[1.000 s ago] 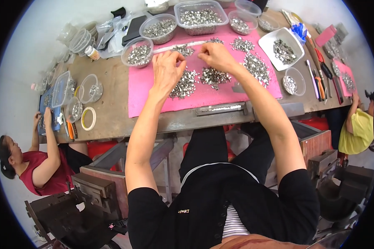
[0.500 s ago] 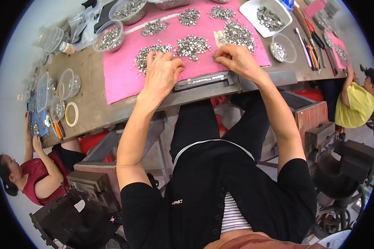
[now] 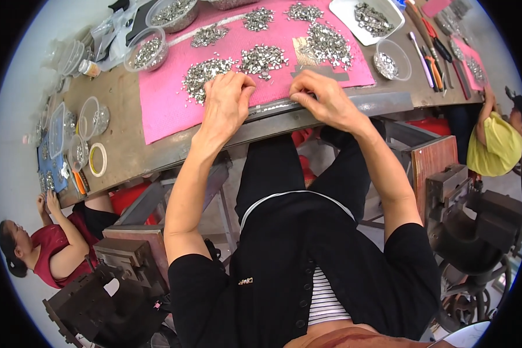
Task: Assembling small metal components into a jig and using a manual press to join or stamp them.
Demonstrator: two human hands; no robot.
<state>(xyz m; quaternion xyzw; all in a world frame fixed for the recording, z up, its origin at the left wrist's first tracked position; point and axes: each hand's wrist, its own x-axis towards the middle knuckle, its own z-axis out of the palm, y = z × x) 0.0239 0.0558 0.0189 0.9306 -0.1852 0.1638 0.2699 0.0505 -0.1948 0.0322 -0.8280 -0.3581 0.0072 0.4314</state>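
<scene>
My left hand (image 3: 227,103) is closed over the near edge of a pile of small silvery metal pieces (image 3: 206,76) on a pink ribbed mat (image 3: 159,116). Its thumb and forefinger come together, and whatever they pinch is hidden. A narrow metal channel (image 3: 272,108) with a row of small bright pieces lies along the table edge between my hands. Over its right end, my right hand (image 3: 326,100) has its fingers bent together; I cannot make out what is in them. A flat grey bar (image 3: 325,73) lies on the mat just beyond my right hand.
More piles of metal pieces (image 3: 263,61) lie farther back. Clear tubs (image 3: 146,51) stand at left, a white tray (image 3: 368,22) and a round tub (image 3: 392,60) at right, beside pliers (image 3: 430,68). Co-workers sit at left (image 3: 58,246) and right (image 3: 493,145).
My right hand has come nearer and a little left, from the mat onto the channel's right end. The grey bar now shows on the mat. My left hand has shifted only slightly.
</scene>
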